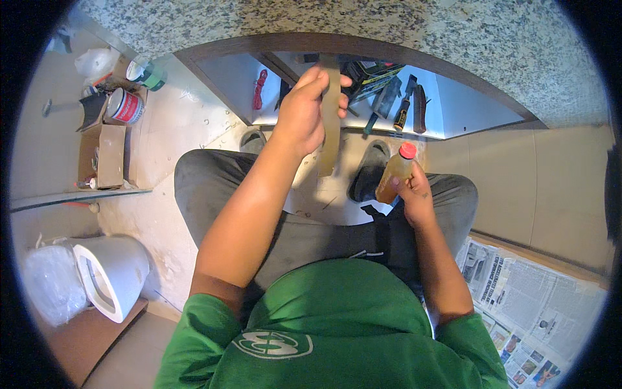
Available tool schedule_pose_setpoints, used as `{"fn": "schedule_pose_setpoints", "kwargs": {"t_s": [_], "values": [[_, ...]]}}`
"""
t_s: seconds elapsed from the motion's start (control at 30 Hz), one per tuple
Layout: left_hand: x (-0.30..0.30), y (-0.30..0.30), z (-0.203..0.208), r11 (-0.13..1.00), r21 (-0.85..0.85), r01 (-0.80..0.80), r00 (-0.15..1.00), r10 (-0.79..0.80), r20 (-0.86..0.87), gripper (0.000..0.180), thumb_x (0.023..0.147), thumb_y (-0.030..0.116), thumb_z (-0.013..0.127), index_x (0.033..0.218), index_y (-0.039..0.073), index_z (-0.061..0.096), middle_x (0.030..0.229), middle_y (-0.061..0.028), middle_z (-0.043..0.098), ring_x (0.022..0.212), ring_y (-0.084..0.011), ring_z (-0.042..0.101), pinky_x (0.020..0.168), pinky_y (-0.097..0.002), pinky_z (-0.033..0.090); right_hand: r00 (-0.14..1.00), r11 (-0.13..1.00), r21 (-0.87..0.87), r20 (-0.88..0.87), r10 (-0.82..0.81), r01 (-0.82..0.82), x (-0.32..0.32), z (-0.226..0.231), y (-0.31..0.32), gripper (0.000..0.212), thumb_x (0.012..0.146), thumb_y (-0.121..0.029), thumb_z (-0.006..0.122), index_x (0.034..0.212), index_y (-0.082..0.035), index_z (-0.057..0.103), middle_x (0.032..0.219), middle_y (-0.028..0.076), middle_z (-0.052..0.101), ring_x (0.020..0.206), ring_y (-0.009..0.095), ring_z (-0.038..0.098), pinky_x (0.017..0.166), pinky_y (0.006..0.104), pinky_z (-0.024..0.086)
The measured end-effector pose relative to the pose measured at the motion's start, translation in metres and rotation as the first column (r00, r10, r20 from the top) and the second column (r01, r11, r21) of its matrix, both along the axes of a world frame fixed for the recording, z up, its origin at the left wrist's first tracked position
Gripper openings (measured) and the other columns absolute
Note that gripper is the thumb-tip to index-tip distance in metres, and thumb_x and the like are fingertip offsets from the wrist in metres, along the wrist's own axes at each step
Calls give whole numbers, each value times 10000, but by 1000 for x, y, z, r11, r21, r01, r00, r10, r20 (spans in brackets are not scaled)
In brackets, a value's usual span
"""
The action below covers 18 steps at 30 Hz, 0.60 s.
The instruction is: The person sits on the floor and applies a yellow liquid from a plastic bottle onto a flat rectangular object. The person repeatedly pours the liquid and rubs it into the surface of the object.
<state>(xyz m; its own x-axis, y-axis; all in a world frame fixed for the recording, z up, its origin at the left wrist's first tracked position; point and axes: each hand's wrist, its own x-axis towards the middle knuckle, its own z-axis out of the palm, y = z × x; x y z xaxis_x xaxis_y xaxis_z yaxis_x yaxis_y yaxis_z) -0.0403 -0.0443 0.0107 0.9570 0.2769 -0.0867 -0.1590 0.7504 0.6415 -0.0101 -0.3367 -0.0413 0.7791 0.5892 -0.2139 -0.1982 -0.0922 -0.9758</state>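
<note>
My left hand (304,113) is raised in front of an open cabinet. It is closed round a long, flat, brownish strip (331,126) that hangs upright, with the fingertips showing past its right edge. Lower and to the right, my right hand (416,200) grips a clear plastic bottle (392,180) by its side. The bottle has a red cap (407,150), holds amber liquid and leans slightly. Behind the hands lie several tools, among them a dark-handled tool (405,107) and a brown, narrow piece (420,109).
A speckled granite counter (389,23) overhangs the cabinet (476,107). A red cord bundle (260,89) lies inside at left. Far left are a cardboard box (111,155), a paint can (124,106) and a glass edge (78,198). A white toilet bowl (123,272) stands lower left; newspapers (538,305) lie lower right.
</note>
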Motion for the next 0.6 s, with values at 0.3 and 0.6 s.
{"fn": "schedule_pose_setpoints", "kwargs": {"t_s": [0.3, 0.6], "values": [[21, -25, 6, 996, -5, 90, 996, -90, 26, 197, 1030, 256, 499, 1106, 77, 528, 1032, -89, 635, 778, -191, 572, 686, -350, 492, 999, 999, 11, -18, -48, 48, 2, -6, -12, 522, 915, -90, 676, 1381, -11, 453, 1160, 71, 636, 1049, 174, 627, 936, 333, 484], [36, -53, -19, 875, 312, 371, 927, -331, -174, 214, 1044, 227, 451, 1114, 55, 556, 963, -68, 646, 646, -143, 560, 547, -268, 491, 995, 994, 42, 12, -99, 98, 0, -5, -15, 530, 906, -132, 700, 1368, -10, 473, 1200, 101, 629, 1086, 196, 611, 962, 349, 469]]}}
